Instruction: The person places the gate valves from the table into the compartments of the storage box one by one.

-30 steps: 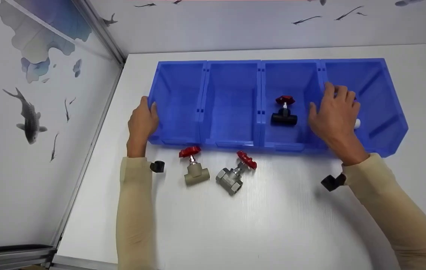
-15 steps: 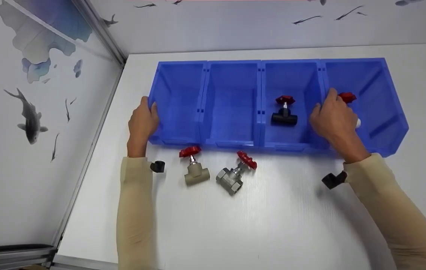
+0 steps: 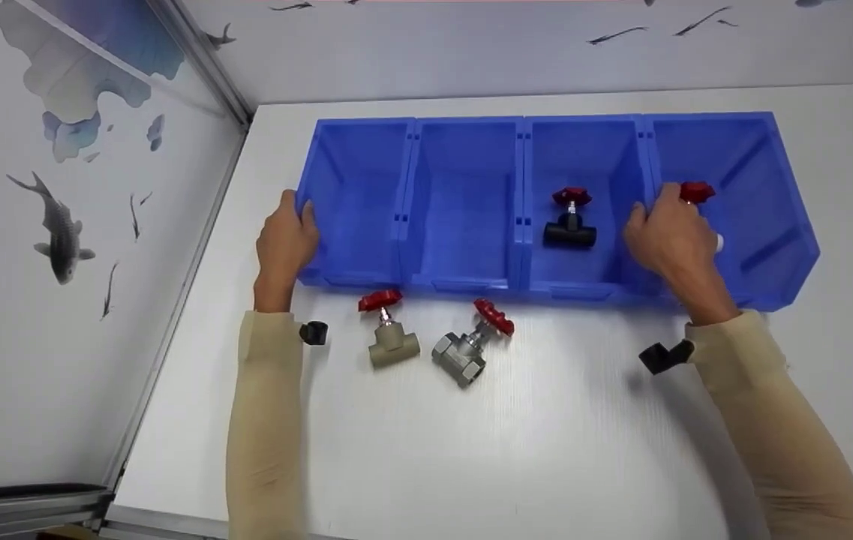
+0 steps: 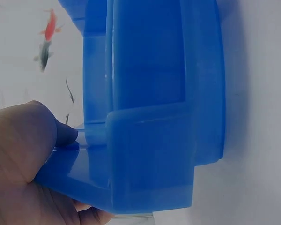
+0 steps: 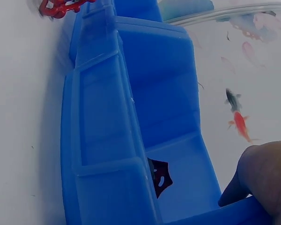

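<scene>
My left hand grips the left wall of the leftmost blue bin; in the left wrist view its thumb lies over the inner side of the wall. With my right hand I hold the divider between the third and fourth bins. A black valve with a red handwheel lies in the third bin, its handwheel partly visible in the right wrist view. In the fourth bin, my right hand partly hides a valve with a red handwheel and a white end.
In front of the bins, a beige valve and a steel valve, both with red handwheels, lie on the white table. Printed panels rise behind and at the left. A black wrist camera juts from the right sleeve.
My right hand's fingers have drawn back from over the fourth bin onto the divider, uncovering the red handwheel there. The left hand keeps its place on the left wall.
</scene>
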`<state>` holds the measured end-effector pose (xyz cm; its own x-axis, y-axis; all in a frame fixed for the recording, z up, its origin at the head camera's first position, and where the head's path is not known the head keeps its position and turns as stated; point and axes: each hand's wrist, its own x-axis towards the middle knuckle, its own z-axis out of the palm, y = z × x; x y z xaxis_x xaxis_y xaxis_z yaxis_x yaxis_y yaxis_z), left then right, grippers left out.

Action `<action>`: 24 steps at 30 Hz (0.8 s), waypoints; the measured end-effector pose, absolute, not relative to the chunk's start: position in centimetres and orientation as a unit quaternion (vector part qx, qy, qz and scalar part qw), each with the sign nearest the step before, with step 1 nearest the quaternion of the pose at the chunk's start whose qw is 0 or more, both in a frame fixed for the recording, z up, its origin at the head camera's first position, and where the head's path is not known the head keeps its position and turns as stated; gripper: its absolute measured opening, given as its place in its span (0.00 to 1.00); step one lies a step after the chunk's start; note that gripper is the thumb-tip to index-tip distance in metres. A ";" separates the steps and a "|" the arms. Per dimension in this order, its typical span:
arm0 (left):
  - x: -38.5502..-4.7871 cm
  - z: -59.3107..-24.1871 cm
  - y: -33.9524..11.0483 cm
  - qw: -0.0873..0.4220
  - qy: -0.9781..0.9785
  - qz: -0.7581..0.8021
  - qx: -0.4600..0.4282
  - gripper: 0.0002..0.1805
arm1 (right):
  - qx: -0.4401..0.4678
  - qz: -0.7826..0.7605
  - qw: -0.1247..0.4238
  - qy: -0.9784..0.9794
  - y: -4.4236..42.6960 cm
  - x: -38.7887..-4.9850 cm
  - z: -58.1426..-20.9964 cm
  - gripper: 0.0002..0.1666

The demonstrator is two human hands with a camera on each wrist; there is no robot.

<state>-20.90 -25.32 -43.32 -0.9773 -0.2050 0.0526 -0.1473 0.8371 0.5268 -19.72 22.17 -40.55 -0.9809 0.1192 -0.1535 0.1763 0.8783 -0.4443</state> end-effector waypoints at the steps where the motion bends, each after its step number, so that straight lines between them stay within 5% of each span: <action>1: -20.9 -43.4 -25.3 0.056 -0.956 -0.272 0.093 0.21 | 0.078 -0.236 0.059 0.967 22.2 -19.7 -40.6 0.38; 24: -20.6 -43.0 -25.2 0.068 -0.962 -0.241 0.108 0.23 | 0.089 -0.230 0.050 0.968 21.8 -19.5 -40.6 0.36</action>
<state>-20.57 -25.15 -43.02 -0.9676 -0.2400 0.0783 -0.1748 0.8608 0.4781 -19.49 21.80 -40.62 -0.9793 0.1485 -0.1376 0.1945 0.8787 -0.4359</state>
